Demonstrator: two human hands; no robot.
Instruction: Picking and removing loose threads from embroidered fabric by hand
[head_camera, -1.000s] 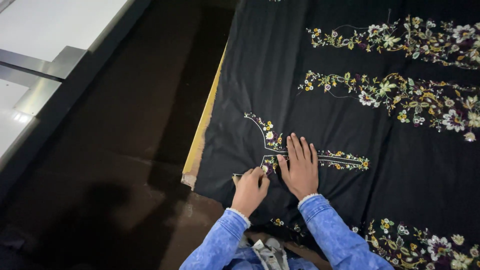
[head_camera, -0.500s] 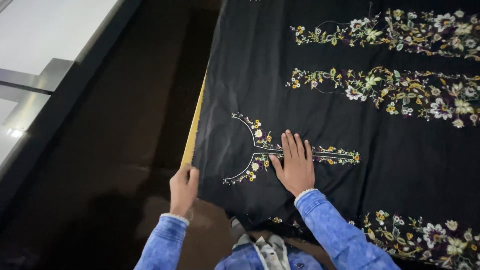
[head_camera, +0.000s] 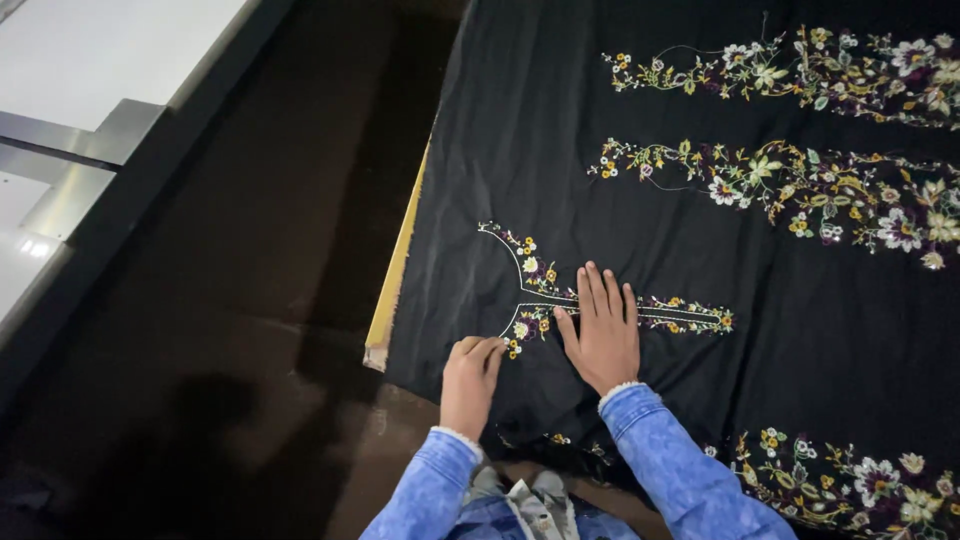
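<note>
- My left hand (head_camera: 470, 380), fingers curled, has returned from the worktop (head_camera: 390, 300) edge onto the black floral-embroidered cloth (head_camera: 600, 200).
- My right hand (head_camera: 603, 330) stays flat, fingers spread, holding nothing.

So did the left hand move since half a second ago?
Yes. The left hand came right, from off the black cloth's edge back onto it, beside the embroidered neckline.

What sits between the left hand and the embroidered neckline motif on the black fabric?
Nothing visible. The left hand rests curled on the black fabric, fingertips right beside the lower arm of the neckline motif; only bare cloth lies between them. The right hand lies flat on the motif's stem, off to the side.
</note>
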